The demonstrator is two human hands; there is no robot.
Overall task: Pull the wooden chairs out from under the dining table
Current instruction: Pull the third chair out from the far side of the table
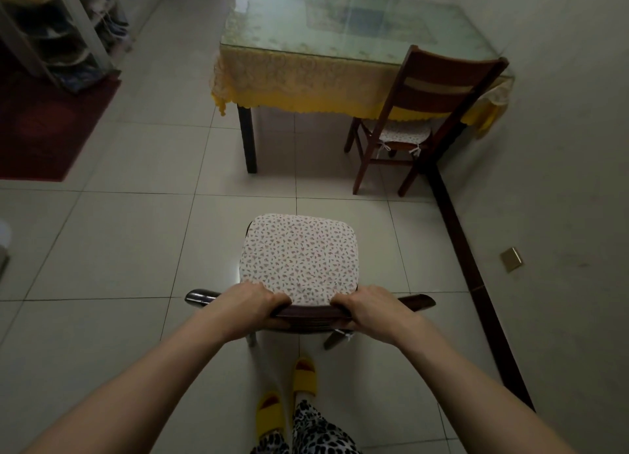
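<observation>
Pale floor tiles (129, 249) carry a dark wooden chair (308, 312) standing well clear of the bench (340, 35), its seat covered by a white floral cushion (299, 256). Both the left hand (253, 305) and right hand (372, 312) have their fingers (279, 298) wrapped around its top rail. A second chair (439, 92) sits tucked against the yellow-clothed, glass-topped bench, by the wall

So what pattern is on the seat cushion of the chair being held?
White with small reddish floral specks, on the seat cushion; seen in the head view.
</observation>
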